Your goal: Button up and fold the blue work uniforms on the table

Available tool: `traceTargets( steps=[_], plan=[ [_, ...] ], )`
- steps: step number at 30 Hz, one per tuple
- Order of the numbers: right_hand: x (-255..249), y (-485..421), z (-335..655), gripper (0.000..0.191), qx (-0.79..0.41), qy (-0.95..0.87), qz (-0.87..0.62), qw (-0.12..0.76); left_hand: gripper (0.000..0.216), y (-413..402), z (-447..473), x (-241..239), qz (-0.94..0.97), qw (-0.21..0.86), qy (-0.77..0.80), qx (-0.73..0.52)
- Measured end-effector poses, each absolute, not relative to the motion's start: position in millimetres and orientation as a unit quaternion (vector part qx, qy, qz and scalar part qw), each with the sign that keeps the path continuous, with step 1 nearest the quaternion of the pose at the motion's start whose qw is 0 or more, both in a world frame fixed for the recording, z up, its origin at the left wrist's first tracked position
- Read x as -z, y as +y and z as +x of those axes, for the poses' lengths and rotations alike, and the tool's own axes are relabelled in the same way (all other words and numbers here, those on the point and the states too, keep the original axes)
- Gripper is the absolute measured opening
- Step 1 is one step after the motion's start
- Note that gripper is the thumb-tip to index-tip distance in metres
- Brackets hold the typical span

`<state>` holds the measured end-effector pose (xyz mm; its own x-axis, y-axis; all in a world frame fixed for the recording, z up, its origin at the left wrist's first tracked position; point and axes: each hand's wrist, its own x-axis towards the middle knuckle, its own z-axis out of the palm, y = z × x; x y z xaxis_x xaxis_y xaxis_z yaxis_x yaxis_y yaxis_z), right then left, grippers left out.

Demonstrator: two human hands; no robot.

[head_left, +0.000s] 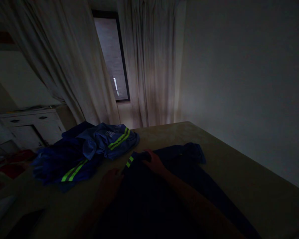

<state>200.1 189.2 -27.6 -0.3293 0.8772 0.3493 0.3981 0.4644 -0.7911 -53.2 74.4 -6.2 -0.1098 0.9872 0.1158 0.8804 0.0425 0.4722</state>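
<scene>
"What do I have at the far left of my feed?"

"I see a white cabinet (35,121) with drawers. Nearer than it, some red cloth (17,161); nearer again at the left, a dark flat object (26,223), too dim for me to name."

"And moving right?"

"A pale left curtain (62,56) hangs at the far side. In front of it, a rumpled royal-blue garment (59,154) and a lighter blue garment (97,137) are heaped together, both with yellow-green bands. They lie on a broad beige surface (161,134); bed or desk, I cannot tell. Beyond the heap is a narrow, dark-framed window (111,49)."

"Where are the hands?"

"The left hand (111,182) is just right of the heap, its fingers at the left edge of a dark navy garment (144,196), by a short banded patch (130,161). It's too dark for me to tell whether they grip."

"And the right?"

"The right hand (154,162) is at the garment's far edge, fingers curved, thumb apart from them, dark cloth between. I cannot tell whether they press on it. The forearm crosses over the garment, which spreads across the near middle, with a bunched part to the far right."

"Behind that?"

"A right curtain (151,59), then a plain wall (244,73)."
</scene>
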Motion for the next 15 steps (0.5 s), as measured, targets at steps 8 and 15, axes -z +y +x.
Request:
traceTargets(
  steps=[8, 15],
  plan=[
    [24, 180, 196, 0.054, -0.197, -0.84, -0.387, 0.324, 0.054, 120, -45, -5, 0.692, 0.194, 0.676, -0.165],
    [26, 182, 196, 0.058, -0.199, -0.823, -0.429, 0.315, 0.036, 152, -40, -1, 0.722, 0.099, 0.674, -0.122]
  ],
)
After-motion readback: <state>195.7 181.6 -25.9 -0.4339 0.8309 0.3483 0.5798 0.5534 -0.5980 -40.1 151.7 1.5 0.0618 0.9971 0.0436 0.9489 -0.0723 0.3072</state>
